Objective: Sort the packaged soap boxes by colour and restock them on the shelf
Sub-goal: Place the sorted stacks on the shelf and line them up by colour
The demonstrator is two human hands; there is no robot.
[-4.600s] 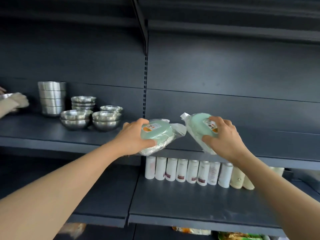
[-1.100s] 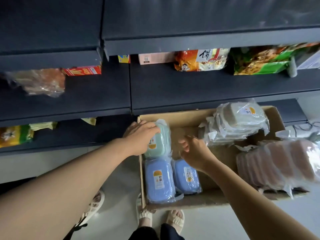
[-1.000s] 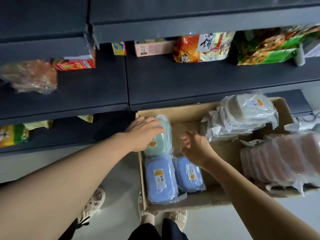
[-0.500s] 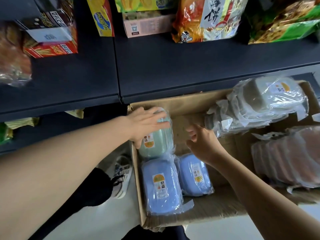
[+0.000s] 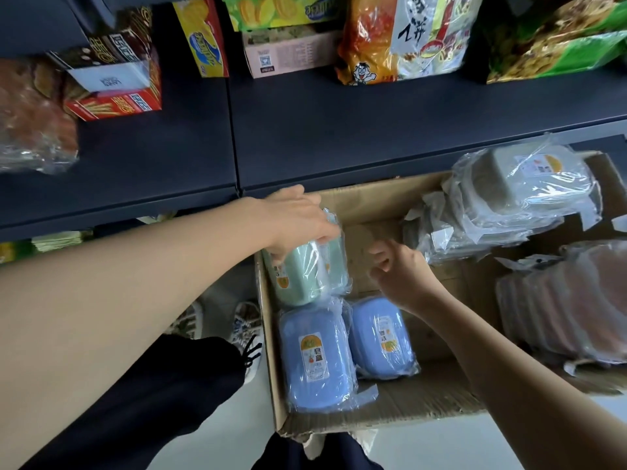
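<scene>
Dark shelving (image 5: 339,137) stocked with snack bags runs above the cardboard carton (image 5: 383,407) on the floor, where the soap boxes wait in their colour groups. My left hand (image 5: 295,222) curls over the top end of the green soap box (image 5: 300,279), thumb and fingers gripping it through its loose plastic wrap at the carton's far-left corner. My right hand (image 5: 398,271) hovers just beside it, fingers half curled and holding nothing. I judge the box light and rigid, but the film looks slick and baggy (it could slide over the shell), so I should squeeze the hard sides rather than pinch the wrap. Two blue soap boxes (image 5: 317,357) lie just below it.
</scene>
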